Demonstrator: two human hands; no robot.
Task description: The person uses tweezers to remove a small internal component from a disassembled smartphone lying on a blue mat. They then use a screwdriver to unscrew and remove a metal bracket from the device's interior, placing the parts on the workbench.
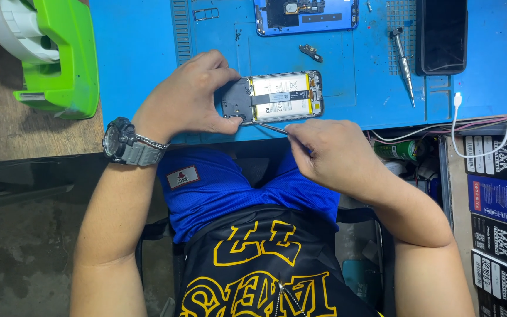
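Note:
An opened phone (277, 97) lies back-up on the blue work mat (142, 53), its white battery and dark board showing. My left hand (189, 97), with a grey watch on the wrist, grips the phone's left end between thumb and fingers. My right hand (330, 155) pinches a thin metal tool (268, 126) whose tip touches the phone's lower edge near the left thumb.
A blue phone back cover (306, 14) and a small loose part (311, 53) lie farther up the mat. To the right are a screwdriver (404, 64) and a black phone (441, 35). A green tape dispenser (54, 53) stands left. Boxes (497, 205) and a white cable (488, 141) crowd the right.

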